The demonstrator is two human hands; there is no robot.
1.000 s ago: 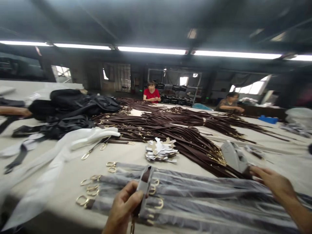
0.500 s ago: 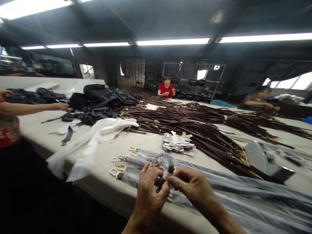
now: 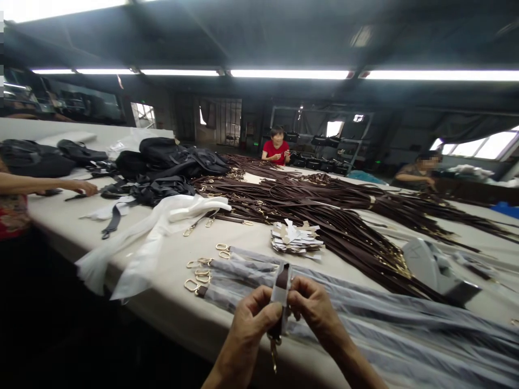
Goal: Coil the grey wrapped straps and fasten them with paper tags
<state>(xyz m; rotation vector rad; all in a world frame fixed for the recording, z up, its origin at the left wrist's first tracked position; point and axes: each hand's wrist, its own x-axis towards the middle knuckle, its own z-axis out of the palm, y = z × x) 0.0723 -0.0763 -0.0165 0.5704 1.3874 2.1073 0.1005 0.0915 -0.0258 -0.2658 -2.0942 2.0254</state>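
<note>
A dark brown strap [image 3: 283,278] stands nearly upright between my hands, a pale band around its middle. A gold clasp [image 3: 274,356] hangs from its lower end. My left hand [image 3: 251,321] is closed on the strap from the left, thumb across its front. My right hand [image 3: 318,310] pinches at the right edge of the band; its fingertips are partly hidden. Beneath and beyond my hands lie several straps in cloudy plastic sleeves [image 3: 365,308], with gold rings [image 3: 198,273] at their left ends.
A stack of white paper pieces [image 3: 295,239] and a grey tape dispenser [image 3: 432,267] stand beyond. Brown straps [image 3: 308,208] cover the table's middle. Black straps and bags [image 3: 170,162] and white sheeting [image 3: 150,243] lie left. A co-worker's hand [image 3: 83,187] reaches in there; two people work farther off.
The brown strap has turned from a curled position to nearly upright, its clasp now hanging below my hands. The co-worker's hand at left has drawn back to the left.
</note>
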